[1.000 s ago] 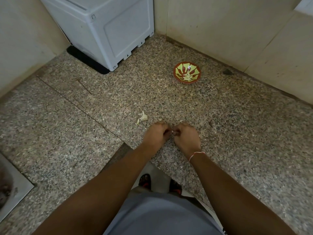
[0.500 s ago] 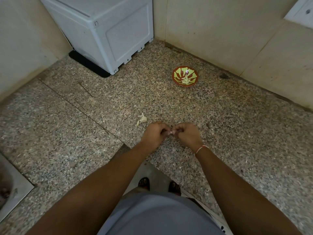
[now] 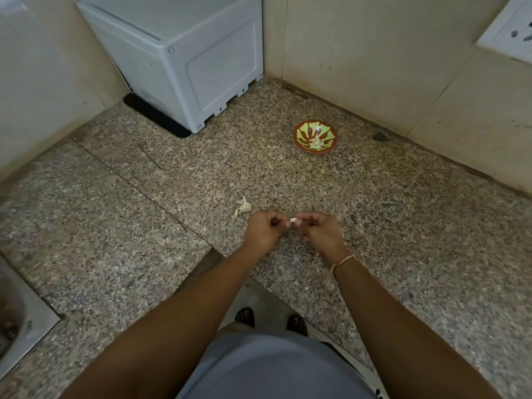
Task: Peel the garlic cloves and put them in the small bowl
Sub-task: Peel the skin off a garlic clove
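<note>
Both grips meet over the speckled counter [image 3: 403, 226]: left hand [image 3: 263, 230] and right hand [image 3: 319, 231] each pinch one garlic clove [image 3: 293, 220] between curled fingertips. Left of the grips, just beside the left hand, loose garlic pieces [image 3: 244, 207] lie on the counter. Beyond and right of the grips, well apart, the small bowl [image 3: 315, 136] holds pale cloves.

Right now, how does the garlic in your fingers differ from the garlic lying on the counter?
The clove is pinched between the left hand and right hand, above the counter; the garlic piece lies untouched to their left. The clove looks smooth and rounded; the garlic piece is larger, with a papery pointed tip. Both are pale.
</note>
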